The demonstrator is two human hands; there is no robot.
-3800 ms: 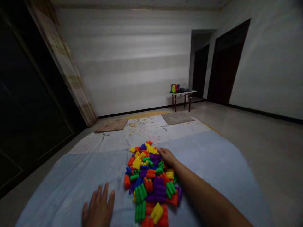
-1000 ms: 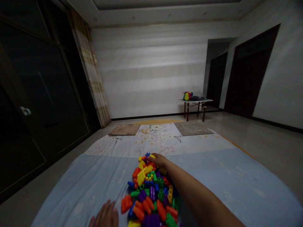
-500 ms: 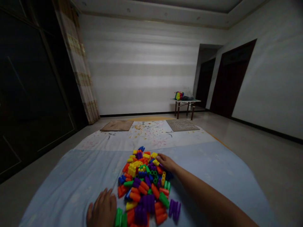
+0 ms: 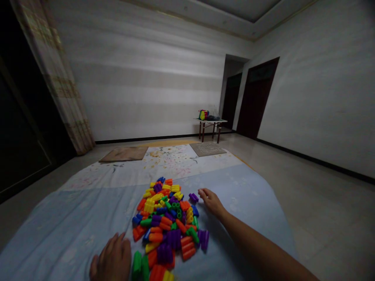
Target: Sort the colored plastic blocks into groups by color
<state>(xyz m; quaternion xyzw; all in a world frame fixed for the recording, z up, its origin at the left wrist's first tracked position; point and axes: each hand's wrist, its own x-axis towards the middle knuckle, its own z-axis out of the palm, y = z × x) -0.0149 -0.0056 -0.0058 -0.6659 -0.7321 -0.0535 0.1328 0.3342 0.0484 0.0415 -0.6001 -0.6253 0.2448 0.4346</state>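
Observation:
A heap of plastic building blocks (image 4: pixel 164 222) in red-orange, yellow, green, blue and purple lies on the bed sheet in front of me. To the left of its near end, my left hand (image 4: pixel 113 257) rests palm down on the sheet, fingers stretched out. A pair of green blocks (image 4: pixel 140 265) lies just beside it. My right hand (image 4: pixel 212 202) is at the heap's upper right, its fingers loosely bent with no block visible in them. Just left of those fingertips, a purple block (image 4: pixel 193 198) sits on the sheet, slightly apart from the heap.
The blue and white floral sheet (image 4: pixel 246 195) covers the bed. At its far end lie a brown mat (image 4: pixel 124 153) and a grey mat (image 4: pixel 207 149). Beyond stands a small table (image 4: pixel 211 120) bearing a colourful box and a plastic bag. A curtain (image 4: pixel 63 78) hangs at left.
The view has turned to the right. My right hand has moved off the heap toward the right, and a purple block now lies apart near its fingertips. My left hand stays on the sheet.

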